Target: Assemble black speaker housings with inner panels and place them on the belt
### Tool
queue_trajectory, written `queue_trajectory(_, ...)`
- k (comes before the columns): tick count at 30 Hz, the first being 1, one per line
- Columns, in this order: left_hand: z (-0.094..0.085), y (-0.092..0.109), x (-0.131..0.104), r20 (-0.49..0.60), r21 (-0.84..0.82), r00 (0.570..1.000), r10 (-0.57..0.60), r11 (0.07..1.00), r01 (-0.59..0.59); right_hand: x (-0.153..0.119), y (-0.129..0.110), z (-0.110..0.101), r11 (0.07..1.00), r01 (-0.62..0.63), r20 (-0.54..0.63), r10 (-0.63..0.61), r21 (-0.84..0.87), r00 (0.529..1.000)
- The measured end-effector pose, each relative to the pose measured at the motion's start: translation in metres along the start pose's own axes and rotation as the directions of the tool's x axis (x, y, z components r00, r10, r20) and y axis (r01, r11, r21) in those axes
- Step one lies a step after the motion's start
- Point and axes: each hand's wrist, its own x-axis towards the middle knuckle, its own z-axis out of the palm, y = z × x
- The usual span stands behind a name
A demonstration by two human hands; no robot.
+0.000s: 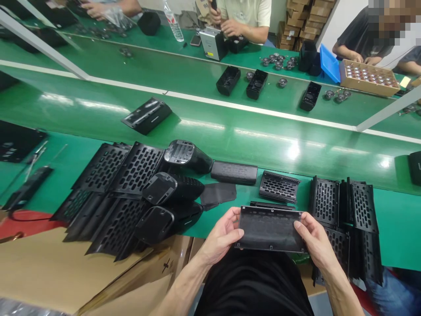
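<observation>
Green tabletop (394, 219) — L hand (224, 229) & R hand (315, 232) clamped on opp. ends of blk panel (270, 230), held btwn them; perf. grille (279, 186) just beyond — more grilles (325, 202) right of R hand, blk housings (176, 188) left of L hand.

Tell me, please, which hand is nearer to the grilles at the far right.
Right. The right hand is close by the grilles, at the right end of the panel; the left hand is farther off, at the panel's left end.
</observation>
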Motion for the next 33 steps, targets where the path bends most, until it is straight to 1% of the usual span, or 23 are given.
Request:
queue_trajectory(3, 0.002, 0.003, -0.001, -0.009, -0.002, 1.000, 0.001, 1.000, -0.001, 0.001, 0.000, 0.001, 0.999, -0.028, -0.001, 0.028, 0.027, 1.000)
queue_trajectory(6, 0.004, 0.004, -0.001, -0.017, -0.017, 1.000, 0.019, 1.000, -0.019, 0.003, -0.003, 0.001, 0.997, -0.031, -0.030, 0.033, 0.072, 0.999)
queue_trajectory(10, 0.007, 0.004, 0.005, -0.018, -0.050, 0.996, 0.084, 0.995, -0.085, 0.007, -0.013, 0.003, 0.995, 0.035, -0.083, -0.027, 0.097, 0.996)
queue_trajectory(15, 0.011, 0.007, 0.014, 0.011, -0.061, 0.984, 0.176, 0.983, -0.175, 0.015, -0.031, 0.004, 0.992, 0.104, -0.170, -0.090, 0.074, 0.981)
queue_trajectory(19, 0.009, 0.008, 0.017, 0.033, -0.055, 0.977, 0.209, 0.977, -0.207, 0.020, -0.037, 0.005, 0.991, 0.118, -0.164, -0.107, 0.059, 0.981)
queue_trajectory(24, 0.004, 0.005, 0.014, 0.056, -0.065, 0.972, 0.227, 0.972, -0.224, 0.023, -0.036, 0.006, 0.992, 0.113, -0.167, -0.101, 0.064, 0.981)
queue_trajectory(28, 0.003, 0.004, 0.011, 0.055, -0.089, 0.972, 0.229, 0.971, -0.223, 0.025, -0.036, 0.010, 0.993, 0.084, -0.162, -0.070, 0.079, 0.984)
queue_trajectory(33, 0.000, 0.002, 0.010, 0.038, -0.092, 0.970, 0.242, 0.967, -0.238, 0.028, -0.038, 0.014, 0.995, 0.086, -0.141, -0.080, 0.041, 0.987)
